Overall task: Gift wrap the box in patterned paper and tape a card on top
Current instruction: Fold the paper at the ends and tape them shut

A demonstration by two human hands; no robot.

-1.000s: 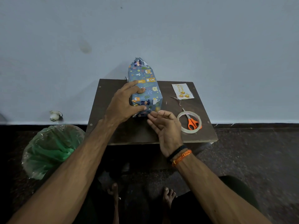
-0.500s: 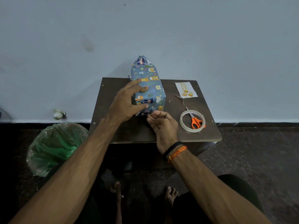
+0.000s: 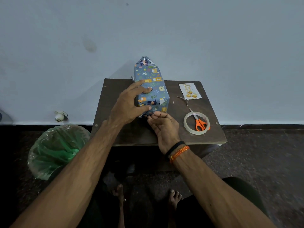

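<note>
A box wrapped in blue animal-print paper (image 3: pixel 154 86) lies lengthwise on a small brown table (image 3: pixel 131 135); its far end has paper bunched up. My left hand (image 3: pixel 126 104) holds the box from the left, with fingers over its top and the thumb across the near end. Just below that end, my right hand (image 3: pixel 164 127) is palm-up with curled fingers and pinches the loose paper flap at the box's lower near edge. A white card with gold balloons (image 3: pixel 190 91) lies at the table's far right.
A clear tape roll (image 3: pixel 187 127) lies on the table's right side with orange-handled scissors (image 3: pixel 199 124) inside its ring. A bin lined with a green bag (image 3: pixel 56 150) stands on the floor to the left. A pale wall is close behind the table.
My right hand's fingers have curled in from open and closed on the paper at the box's near end. My left hand keeps its hold on the box.
</note>
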